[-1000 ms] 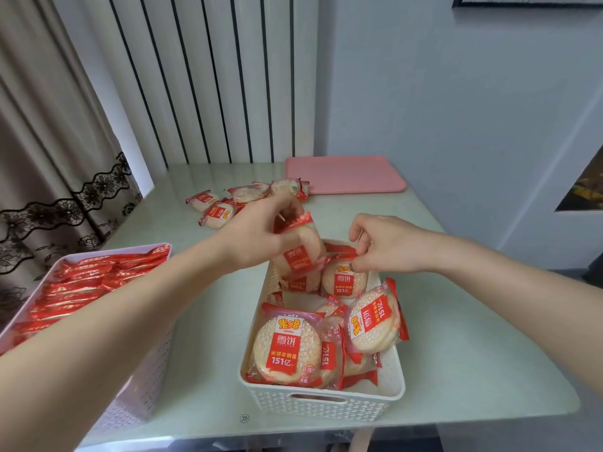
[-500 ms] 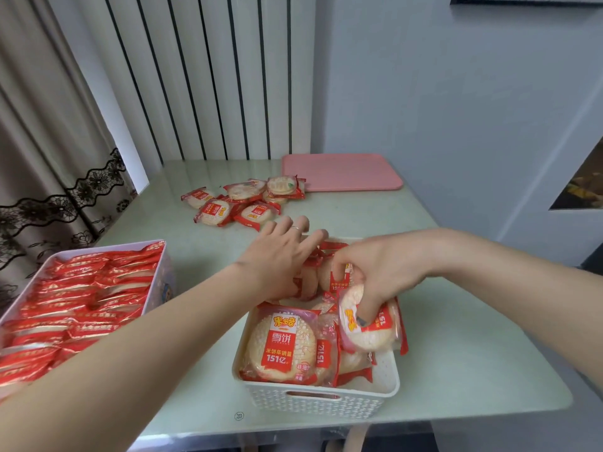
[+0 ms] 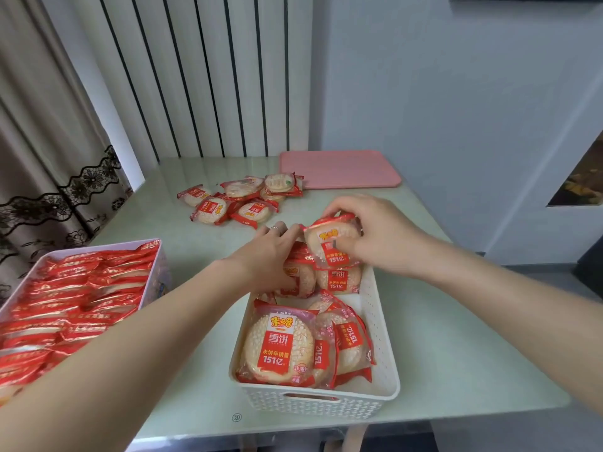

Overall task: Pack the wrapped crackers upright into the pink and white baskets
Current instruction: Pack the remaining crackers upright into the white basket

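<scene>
A white basket (image 3: pixel 385 350) stands at the table's front middle, holding several red-wrapped round crackers, some upright at its far end, some leaning at the near end (image 3: pixel 280 347). My right hand (image 3: pixel 375 236) pinches one wrapped cracker (image 3: pixel 331 244) upright above the basket's far end. My left hand (image 3: pixel 267 256) lies with straight fingers against the upright crackers (image 3: pixel 295 277) at the far left of the basket. A pink basket (image 3: pixel 98 252) at the left is packed full with upright crackers. A loose pile of crackers (image 3: pixel 241 200) lies behind on the table.
A flat pink lid (image 3: pixel 339 169) lies at the back of the pale green table (image 3: pixel 456 353), near the wall. A curtain hangs at the left, a striped panel behind. The table's right edge drops off beside a grey wall.
My right hand has lifted a cracker out of the basket's near part and carried it to the far end. My left hand let go of its cracker and now presses the upright row.
</scene>
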The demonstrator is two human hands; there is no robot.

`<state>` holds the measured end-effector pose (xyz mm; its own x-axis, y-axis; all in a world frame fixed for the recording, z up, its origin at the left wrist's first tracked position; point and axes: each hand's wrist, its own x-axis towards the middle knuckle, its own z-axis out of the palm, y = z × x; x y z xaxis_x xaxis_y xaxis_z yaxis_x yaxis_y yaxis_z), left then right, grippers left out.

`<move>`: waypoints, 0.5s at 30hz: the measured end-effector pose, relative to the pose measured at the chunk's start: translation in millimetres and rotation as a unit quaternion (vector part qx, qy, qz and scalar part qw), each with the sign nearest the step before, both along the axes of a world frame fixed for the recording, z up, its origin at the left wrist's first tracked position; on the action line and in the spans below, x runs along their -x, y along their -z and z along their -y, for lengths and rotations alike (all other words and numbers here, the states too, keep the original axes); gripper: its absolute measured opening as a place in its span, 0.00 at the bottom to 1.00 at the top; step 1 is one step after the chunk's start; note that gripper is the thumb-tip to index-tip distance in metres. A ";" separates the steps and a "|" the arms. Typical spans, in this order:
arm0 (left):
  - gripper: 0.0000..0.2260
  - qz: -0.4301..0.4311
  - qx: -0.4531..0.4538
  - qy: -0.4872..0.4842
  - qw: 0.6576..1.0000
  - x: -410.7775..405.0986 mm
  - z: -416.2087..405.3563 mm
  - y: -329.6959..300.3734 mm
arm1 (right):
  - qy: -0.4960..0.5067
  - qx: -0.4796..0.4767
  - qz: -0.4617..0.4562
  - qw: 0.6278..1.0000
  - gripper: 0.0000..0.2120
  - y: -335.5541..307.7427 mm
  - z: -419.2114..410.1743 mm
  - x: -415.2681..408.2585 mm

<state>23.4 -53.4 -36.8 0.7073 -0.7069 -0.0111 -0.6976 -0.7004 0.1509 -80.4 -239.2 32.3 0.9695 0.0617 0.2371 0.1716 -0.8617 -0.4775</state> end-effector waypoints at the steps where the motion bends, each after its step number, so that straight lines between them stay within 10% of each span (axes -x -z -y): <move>1: 0.39 -0.004 0.005 -0.003 1.000 0.4 -0.5 -0.3 | -0.006 0.029 0.004 1.000 0.15 7.5 -2.4 1.3; 6: 0.36 0.016 -0.017 -0.019 1.000 4.6 -0.2 -3.5 | 0.001 0.293 0.005 0.956 0.12 29.9 -8.1 11.2; 15: 0.37 0.016 -0.033 -0.059 0.998 0.5 -23.0 -4.2 | 0.044 0.389 0.057 0.918 0.17 44.6 -33.1 -6.4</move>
<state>22.9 -30.4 -32.6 0.7859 -0.6176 -0.0305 -0.6140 -0.7852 0.0804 -74.1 -206.1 -12.3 0.9504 0.1786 0.2548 0.0961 -0.9473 0.3056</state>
